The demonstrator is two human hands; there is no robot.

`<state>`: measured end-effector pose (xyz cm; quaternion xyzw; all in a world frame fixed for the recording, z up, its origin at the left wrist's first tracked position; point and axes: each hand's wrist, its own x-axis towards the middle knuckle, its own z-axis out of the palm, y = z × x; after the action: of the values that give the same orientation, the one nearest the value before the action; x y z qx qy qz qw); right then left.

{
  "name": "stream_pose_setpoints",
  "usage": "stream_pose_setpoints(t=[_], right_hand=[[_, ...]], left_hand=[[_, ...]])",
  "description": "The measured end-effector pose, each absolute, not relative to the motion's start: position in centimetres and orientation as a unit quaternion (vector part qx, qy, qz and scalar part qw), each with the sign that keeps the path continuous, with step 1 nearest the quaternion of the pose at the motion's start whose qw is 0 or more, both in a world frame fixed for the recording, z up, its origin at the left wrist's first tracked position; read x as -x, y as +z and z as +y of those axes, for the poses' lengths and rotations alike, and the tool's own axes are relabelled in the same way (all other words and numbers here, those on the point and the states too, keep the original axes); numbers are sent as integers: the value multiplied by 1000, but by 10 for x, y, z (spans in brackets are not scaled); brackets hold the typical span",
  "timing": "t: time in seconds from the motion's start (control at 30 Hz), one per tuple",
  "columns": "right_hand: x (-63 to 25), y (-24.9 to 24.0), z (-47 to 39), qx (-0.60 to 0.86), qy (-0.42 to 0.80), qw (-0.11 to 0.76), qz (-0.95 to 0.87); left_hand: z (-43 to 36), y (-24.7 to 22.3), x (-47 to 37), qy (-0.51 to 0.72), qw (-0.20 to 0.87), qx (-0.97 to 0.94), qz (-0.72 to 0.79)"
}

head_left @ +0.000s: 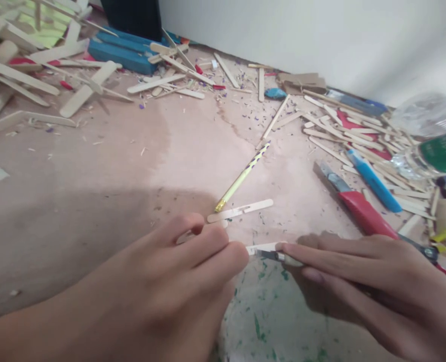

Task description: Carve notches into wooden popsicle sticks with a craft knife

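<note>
My left hand (pixel 193 271) is closed, its fingers pressing a pale wooden craft stick (pixel 262 247) down on the table. In my right hand (pixel 362 276) is a craft knife; its dark blade (pixel 268 255) lies against that stick, and most of the handle is hidden under my fingers. Just beyond my left fingers lies another craft stick (pixel 256 206) with a notch cut near its middle. A yellow pencil (pixel 241 178) with dark spots rests slantwise behind it, its gold end close to that stick.
At right lie a red-handled cutting tool (pixel 366 211), a blue pen-like tool (pixel 373 181), a pile of craft sticks (pixel 343 130) and a clear bottle with a green label (pixel 441 153). More sticks (pixel 23 75) heap up at far left, beside a blue block (pixel 121 53). A white wall (pixel 302 35) stands behind.
</note>
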<state>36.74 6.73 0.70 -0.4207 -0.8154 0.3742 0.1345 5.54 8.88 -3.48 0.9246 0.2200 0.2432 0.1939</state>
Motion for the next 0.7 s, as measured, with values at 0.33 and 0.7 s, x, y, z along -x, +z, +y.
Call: stream_pose_setpoints(t=[0.33,0.7], right_hand=[[-371,20,82,377,345,97,-854],[-372,30,92,335,322,42,-885]], left_hand=[[104,-35,-57,256,162,-934,190],[110,-22,-58,219,161,-941,200]])
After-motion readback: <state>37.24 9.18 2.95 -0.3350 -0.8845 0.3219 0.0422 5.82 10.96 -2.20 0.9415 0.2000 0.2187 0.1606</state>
